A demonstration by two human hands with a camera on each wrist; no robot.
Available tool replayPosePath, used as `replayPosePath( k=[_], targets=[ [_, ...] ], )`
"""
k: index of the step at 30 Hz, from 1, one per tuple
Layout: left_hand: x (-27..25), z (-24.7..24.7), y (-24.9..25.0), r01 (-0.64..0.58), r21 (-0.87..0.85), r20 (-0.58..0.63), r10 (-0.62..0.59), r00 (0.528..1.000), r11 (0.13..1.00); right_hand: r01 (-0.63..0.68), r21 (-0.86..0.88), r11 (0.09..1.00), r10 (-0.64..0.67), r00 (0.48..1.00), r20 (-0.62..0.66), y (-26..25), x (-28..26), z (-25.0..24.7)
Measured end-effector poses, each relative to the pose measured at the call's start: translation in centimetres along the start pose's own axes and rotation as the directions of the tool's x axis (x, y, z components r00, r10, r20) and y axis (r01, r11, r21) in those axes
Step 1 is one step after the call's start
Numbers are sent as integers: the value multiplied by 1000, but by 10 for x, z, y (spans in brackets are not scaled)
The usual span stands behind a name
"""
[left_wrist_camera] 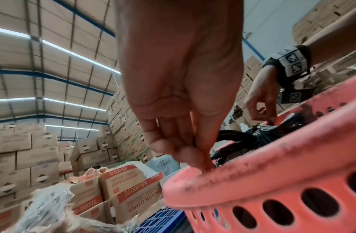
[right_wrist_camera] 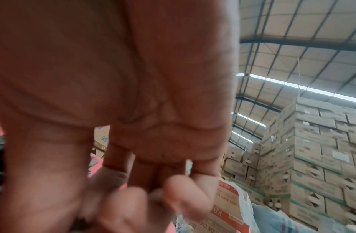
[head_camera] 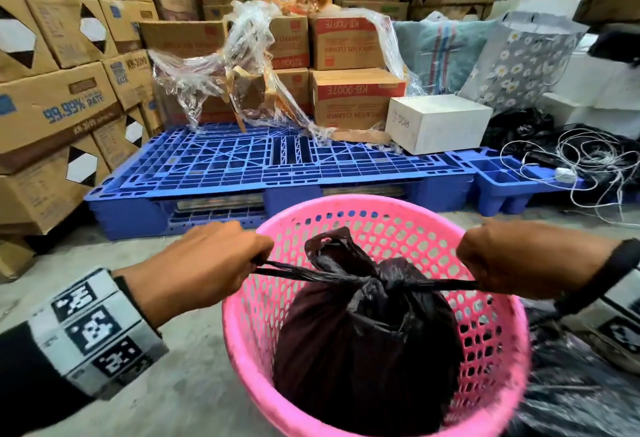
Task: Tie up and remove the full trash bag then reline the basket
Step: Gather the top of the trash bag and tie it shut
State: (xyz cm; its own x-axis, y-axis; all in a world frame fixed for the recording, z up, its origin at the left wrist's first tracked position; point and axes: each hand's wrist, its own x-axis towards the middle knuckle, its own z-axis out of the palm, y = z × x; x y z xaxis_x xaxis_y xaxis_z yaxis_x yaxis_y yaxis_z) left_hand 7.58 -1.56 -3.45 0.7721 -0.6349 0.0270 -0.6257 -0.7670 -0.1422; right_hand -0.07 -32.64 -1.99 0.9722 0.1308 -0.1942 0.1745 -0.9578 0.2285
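Note:
A full black trash bag (head_camera: 363, 346) sits inside a pink perforated basket (head_camera: 242, 343) on the concrete floor. Its top is drawn into a knot (head_camera: 384, 280) with two twisted ends stretched out sideways. My left hand (head_camera: 207, 260) pinches the left end at the basket's left rim. My right hand (head_camera: 512, 256) grips the right end over the right rim. In the left wrist view my left hand (left_wrist_camera: 185, 151) has its fingers curled over the basket rim (left_wrist_camera: 253, 173), with the bag (left_wrist_camera: 256, 135) and right hand (left_wrist_camera: 260, 108) beyond. The right wrist view shows my right hand (right_wrist_camera: 133, 197) curled, blurred.
A blue plastic pallet (head_camera: 277, 166) lies just beyond the basket, carrying cardboard boxes (head_camera: 356, 90), crumpled clear wrap (head_camera: 221, 66) and a white box (head_camera: 436, 121). Stacked cartons (head_camera: 52, 100) wall the left. Tangled cord (head_camera: 588, 159) and black plastic (head_camera: 571, 384) lie to the right.

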Motion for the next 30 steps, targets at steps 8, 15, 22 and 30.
replayPosePath(
  k=[8,15,22,30],
  targets=[
    [6,-11,-14,-29,-558,144,131,981,829,-34,169,985,34,999,2,18,-3,-1],
    [4,-33,-3,134,-954,140,5,990,270,347,636,690,-218,937,-274,-2,-10,-46],
    [13,-38,15,229,-960,229,-24,973,161,463,619,634,-300,885,-355,-39,-2,-62],
    [-3,-34,-10,231,-608,385,29,922,759,390,518,761,-219,907,-360,-19,-6,-68]
  ],
)
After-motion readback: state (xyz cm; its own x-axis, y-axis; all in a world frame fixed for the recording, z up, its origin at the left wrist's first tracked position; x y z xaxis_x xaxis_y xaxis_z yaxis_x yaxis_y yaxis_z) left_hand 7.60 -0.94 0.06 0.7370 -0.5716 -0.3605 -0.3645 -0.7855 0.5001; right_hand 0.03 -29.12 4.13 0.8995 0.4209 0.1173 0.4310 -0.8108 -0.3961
